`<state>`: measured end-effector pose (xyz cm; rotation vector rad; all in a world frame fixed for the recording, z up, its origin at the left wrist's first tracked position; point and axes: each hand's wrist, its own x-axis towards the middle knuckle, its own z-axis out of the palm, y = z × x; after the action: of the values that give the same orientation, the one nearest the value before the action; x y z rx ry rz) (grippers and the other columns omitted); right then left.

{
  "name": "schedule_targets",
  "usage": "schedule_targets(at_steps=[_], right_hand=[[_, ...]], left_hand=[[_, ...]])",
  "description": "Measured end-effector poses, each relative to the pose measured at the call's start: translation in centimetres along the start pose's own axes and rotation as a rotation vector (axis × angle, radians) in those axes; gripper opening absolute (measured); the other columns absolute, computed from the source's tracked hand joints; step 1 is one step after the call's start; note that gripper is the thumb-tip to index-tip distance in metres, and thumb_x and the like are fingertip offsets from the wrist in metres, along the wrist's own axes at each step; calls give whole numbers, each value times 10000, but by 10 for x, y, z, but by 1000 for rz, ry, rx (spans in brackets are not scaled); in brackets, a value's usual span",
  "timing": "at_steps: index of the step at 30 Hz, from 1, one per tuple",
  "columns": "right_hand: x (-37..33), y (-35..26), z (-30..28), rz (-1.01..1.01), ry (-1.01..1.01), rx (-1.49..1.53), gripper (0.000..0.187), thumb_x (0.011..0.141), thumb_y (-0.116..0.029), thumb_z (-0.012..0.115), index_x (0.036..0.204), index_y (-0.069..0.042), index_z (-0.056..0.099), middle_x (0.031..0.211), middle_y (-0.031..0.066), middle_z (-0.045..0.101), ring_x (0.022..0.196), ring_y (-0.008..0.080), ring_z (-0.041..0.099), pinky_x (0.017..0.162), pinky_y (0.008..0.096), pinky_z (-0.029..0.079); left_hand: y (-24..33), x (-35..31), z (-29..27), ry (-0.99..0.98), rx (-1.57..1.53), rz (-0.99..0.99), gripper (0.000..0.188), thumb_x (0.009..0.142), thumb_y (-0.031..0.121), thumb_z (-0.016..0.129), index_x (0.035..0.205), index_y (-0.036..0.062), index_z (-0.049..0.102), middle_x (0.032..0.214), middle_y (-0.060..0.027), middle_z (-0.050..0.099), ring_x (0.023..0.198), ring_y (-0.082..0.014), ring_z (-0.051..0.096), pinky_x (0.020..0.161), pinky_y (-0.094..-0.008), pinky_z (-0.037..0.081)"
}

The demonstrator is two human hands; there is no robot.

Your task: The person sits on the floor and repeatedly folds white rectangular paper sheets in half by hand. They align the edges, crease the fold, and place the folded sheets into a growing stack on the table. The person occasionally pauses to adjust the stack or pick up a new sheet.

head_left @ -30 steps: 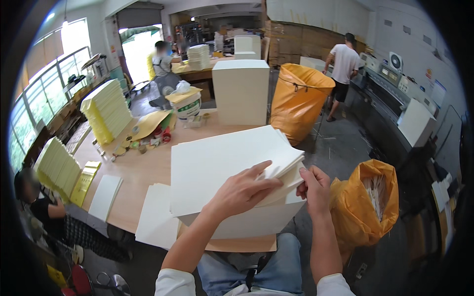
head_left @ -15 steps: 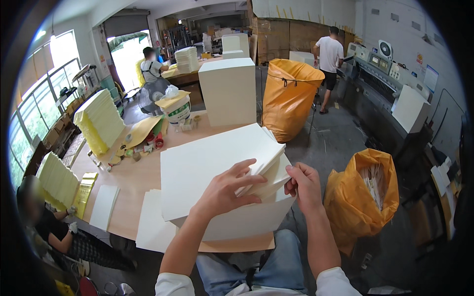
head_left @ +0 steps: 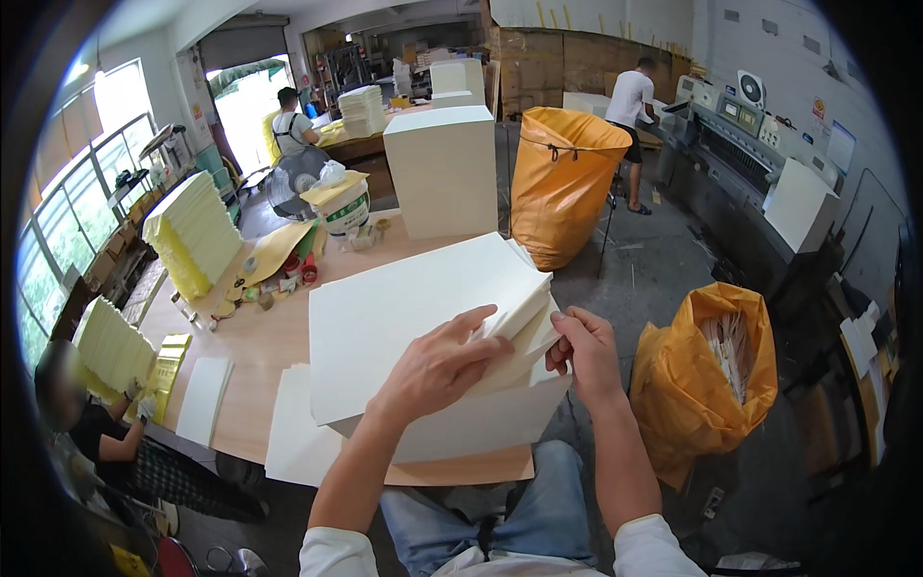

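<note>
While the left hand (head_left: 437,365) lies open on the paper stack (head_left: 413,317) on the tabletop (head_left: 255,341), the right hand (head_left: 586,351) pinches its corner sheets — light, floppy, likely crease-prone — best lifted near that edge.

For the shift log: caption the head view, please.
Both hands, left hand and right hand, fan a stack of white paper sheets.

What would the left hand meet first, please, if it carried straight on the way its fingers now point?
The left hand points toward the lifted corner of the white paper stack; it would probably meet those fanned sheets first, then the right hand just past them.
</note>
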<state>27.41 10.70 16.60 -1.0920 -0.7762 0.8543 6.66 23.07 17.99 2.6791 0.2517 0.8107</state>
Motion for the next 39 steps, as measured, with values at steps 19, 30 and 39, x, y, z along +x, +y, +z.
schedule_targets(at_steps=[19, 30, 39], right_hand=[[1, 15, -11, -76, 8, -12, 565, 1062, -531, 567, 701, -100, 523, 607, 34, 566, 517, 152, 603, 458, 262, 380], [0, 3, 2, -28, 36, 19, 349, 1012, -209, 626, 698, -100, 523, 623, 24, 580, 514, 146, 604, 475, 270, 406], [0, 7, -1, -41, 29, 0, 342, 1020, -227, 624, 713, -102, 540, 627, 22, 588, 514, 141, 607, 463, 259, 395]], left_hand=[[5, 2, -2, 2, -123, -90, 443, 773, 195, 892, 1190, 229, 747, 1425, -97, 621, 1188, -324, 683, 945, -425, 601], [3, 1, 0, 17, 7, -5, 317, 900, 189, 782, 1211, 228, 735, 1468, -161, 579, 1154, -369, 700, 923, -436, 600], [6, 2, -1, -13, -39, -72, 481, 764, 226, 904, 1214, 261, 737, 1430, -129, 602, 1179, -337, 682, 936, -419, 606]])
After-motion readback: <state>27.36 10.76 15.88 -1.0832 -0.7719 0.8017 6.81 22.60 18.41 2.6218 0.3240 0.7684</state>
